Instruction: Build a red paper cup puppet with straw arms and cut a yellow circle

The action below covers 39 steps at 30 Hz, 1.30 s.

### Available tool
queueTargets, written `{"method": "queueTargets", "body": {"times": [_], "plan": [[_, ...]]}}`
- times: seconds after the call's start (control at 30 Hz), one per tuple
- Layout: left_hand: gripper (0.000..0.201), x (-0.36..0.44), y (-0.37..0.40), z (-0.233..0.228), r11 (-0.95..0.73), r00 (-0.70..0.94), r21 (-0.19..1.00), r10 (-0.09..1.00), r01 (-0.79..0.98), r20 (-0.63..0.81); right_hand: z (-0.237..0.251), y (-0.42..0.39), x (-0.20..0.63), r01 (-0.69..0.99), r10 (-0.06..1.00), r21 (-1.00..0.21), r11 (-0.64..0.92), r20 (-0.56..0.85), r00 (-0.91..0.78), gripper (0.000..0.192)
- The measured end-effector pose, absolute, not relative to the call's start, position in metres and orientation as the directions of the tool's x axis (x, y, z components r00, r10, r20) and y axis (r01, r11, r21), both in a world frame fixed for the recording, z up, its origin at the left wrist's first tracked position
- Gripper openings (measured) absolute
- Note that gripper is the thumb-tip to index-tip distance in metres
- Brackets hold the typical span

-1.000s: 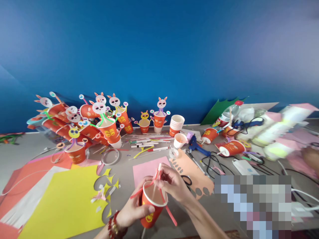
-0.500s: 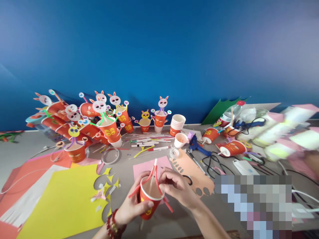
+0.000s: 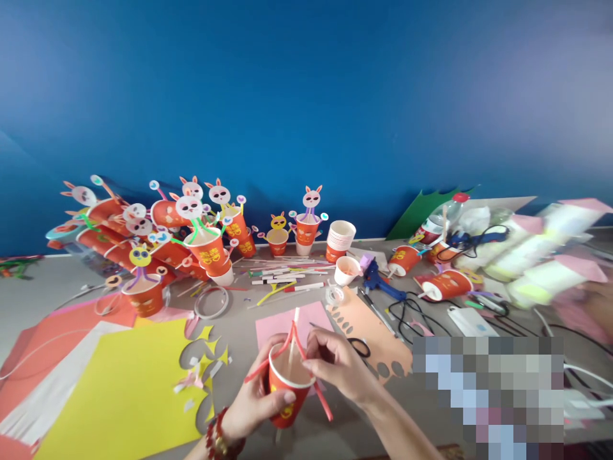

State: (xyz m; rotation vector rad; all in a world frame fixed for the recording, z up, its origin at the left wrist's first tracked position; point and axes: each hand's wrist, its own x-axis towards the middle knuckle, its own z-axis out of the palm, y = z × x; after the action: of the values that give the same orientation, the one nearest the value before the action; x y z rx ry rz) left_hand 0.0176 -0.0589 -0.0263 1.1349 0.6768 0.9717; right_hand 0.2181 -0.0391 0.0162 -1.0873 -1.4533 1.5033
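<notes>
Near the table's front, a red paper cup [image 3: 301, 397] with yellow print stands tilted in my left hand [image 3: 256, 395]. The fingers wrap its side and the thumb lies across its front. A thin pale stick [image 3: 291, 361] runs up through the cup and shows below its base. Red bendable straws [image 3: 301, 345] meet at the stick's top, spread down to the rim and stick out on both sides. My right hand [image 3: 335, 363] has its thumb and index finger closed on the right-hand straw at the rim. The fingertips partly hide the contact.
Finished bunny cups [image 3: 204, 246] crowd the left back. Yellow paper [image 3: 119, 390] lies left, a pink sheet [image 3: 272, 322] behind my hands. Markers [image 3: 275, 278], stacked cups [image 3: 341, 239], a blue glue gun [image 3: 380, 281] and black cables [image 3: 421, 319] lie beyond. Another person's blurred hand [image 3: 596, 310] is far right.
The cup and both hands stay almost in place. My right fingers have curled in slightly at the rim, and the outer right straw end has swung a little downward.
</notes>
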Motion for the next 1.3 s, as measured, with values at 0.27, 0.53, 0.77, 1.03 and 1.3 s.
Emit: {"method": "queueTargets", "body": {"times": [0.27, 0.53, 0.77, 1.03, 1.3], "plan": [[0.068, 0.021, -0.058, -0.018, 0.037, 0.428, 0.965, 0.9, -0.258, 0.08, 0.029, -0.036, 0.216, 0.148, 0.962, -0.987, 0.061, 0.018, -0.274, 0.022], [0.066, 0.026, -0.061, -0.014, 0.047, 0.438, 0.964, 0.896, -0.262, 0.075, 0.031, -0.027, 0.204, 0.178, 0.969, -0.978, 0.104, 0.06, -0.24, 0.024], [0.069, 0.027, -0.064, -0.025, 0.14, 0.455, 0.942, 0.89, -0.306, 0.015, 0.029, -0.029, 0.206, 0.168, 0.974, -0.979, 0.113, 0.076, -0.213, 0.025], [0.069, 0.031, -0.068, -0.027, 0.242, 0.472, 0.889, 0.881, -0.389, -0.033, 0.025, -0.031, 0.205, 0.155, 0.974, -0.984, 0.089, 0.054, -0.218, 0.022], [0.093, 0.032, -0.071, -0.035, 0.25, 0.463, 0.875, 0.886, -0.415, -0.034, 0.024, -0.03, 0.209, 0.106, 0.97, -0.993, 0.053, 0.026, -0.242, 0.018]]}}
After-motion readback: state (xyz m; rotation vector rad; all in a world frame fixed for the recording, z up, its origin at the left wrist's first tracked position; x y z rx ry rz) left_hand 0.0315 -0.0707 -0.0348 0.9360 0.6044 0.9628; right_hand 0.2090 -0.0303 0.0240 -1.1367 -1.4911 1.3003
